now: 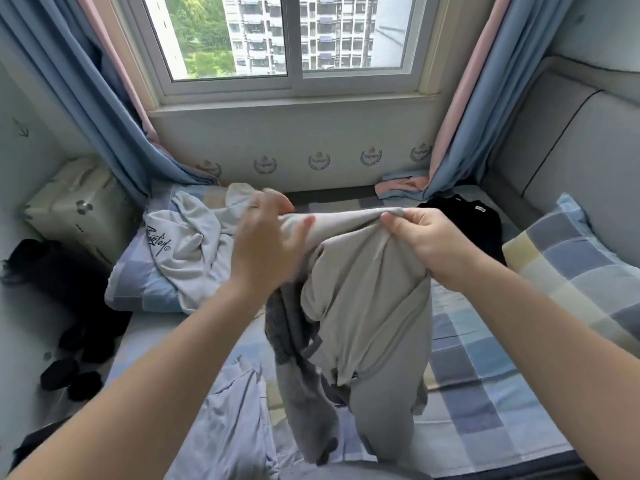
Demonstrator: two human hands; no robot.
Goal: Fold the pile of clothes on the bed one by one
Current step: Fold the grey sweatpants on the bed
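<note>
Head view: the grey garment (pixel 363 289) hangs lifted above the bed (pixel 485 393). Its top edge is stretched roughly level from left to right, and its length dangles toward the person. The right hand (pixel 426 244) takes one end of that edge, its grip pinching cloth between thumb and curled fingers. The left hand (pixel 270 244) is at the other end but blurred, so I cannot tell whether its grip has closed. A darker grey piece (pixel 287 327) clings underneath. A white printed top (pixel 194 244) lies behind on the left, and a black garment (pixel 464 220) lies behind on the right.

Checked bed (pixel 478 393) bears a pillow (pixel 571 265) at its right edge, black top (pixel 467 220) far right, lilac cloth (pixel 228 420) near edge
</note>
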